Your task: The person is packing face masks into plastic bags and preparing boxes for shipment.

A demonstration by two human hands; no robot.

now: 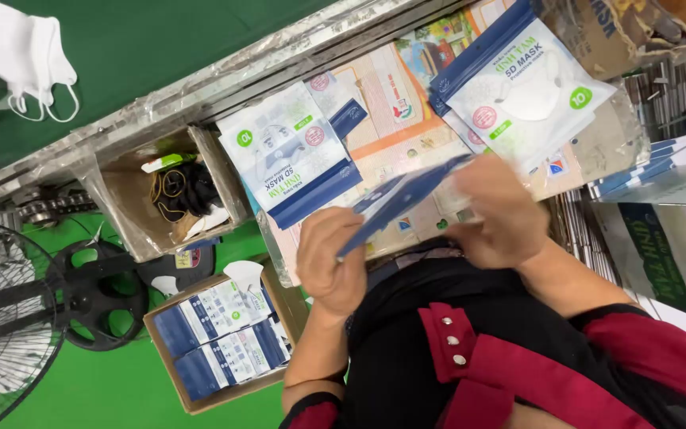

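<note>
I am gripping 1 blue pouch (402, 200) at mid-frame between my left hand (329, 262) and right hand (495, 213); both are closed on its ends, and a loose pinch could drop it off the worktop (383, 147).

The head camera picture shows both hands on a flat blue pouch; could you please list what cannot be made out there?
- Flat blue pouch, head view: motion-blurred, and its ends are covered by the left hand and right hand.
- Pouch contents: not visible.
- Brown cardboard box of packets: its depth is hidden by the top layer.
- White face masks: cut off by the left edge.
</note>
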